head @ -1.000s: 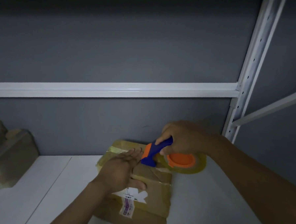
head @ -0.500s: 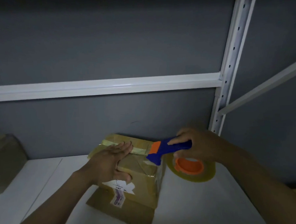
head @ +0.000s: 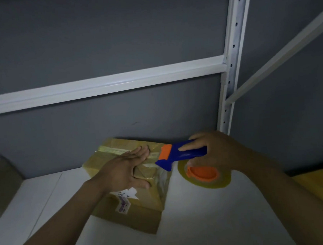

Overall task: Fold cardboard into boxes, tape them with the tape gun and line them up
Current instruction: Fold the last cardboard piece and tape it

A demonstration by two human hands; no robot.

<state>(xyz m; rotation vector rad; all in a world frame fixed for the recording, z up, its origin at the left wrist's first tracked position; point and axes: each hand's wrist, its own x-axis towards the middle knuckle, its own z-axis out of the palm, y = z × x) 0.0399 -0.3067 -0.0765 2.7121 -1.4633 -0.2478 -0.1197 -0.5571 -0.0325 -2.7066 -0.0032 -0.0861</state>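
Dim light here, and the cardboard box (head: 146, 209) sits on the white shelf (head: 199, 225), pushed back close to the grey wall (head: 96, 41), a little left of centre. Its top flaps are down. A strip of tape (head: 111, 149) runs across the top from the far left corner towards the right edge.

The left hand (head: 125, 171) lies flat on top of the box with the fingers straight and side by side, pointing right along the strip. The thumb is splayed out on the near side and the palm presses down on the flaps. A torn white label (head: 124, 200) shows on the near side of the box, just below the wrist.

Over on the right, the right hand (head: 212, 151) has its fingers and thumb wrapped around the blue handle of the tape gun (head: 183, 155) in a firm grip. The gun's orange and blue head sits right at the top right edge of the box, just beside the left fingertips, and shiny clear tape (head: 162, 180) runs down the box's right side beneath it. Whether the blade touches the cardboard is hard to tell. The roll of tape (head: 204, 178) with its orange hub hangs under the handle, off the right side of the box and above the shelf.

Behind it all a white rail (head: 106, 84) crosses the wall and meets a perforated white post (head: 230, 62) on the right, where a slanted brace (head: 277, 56) runs off up to the right. At the far left edge there's a dull brown shape (head: 3, 186) — too dark to make out. At the right edge a patch of yellow (head: 319, 187) shows past the forearm.
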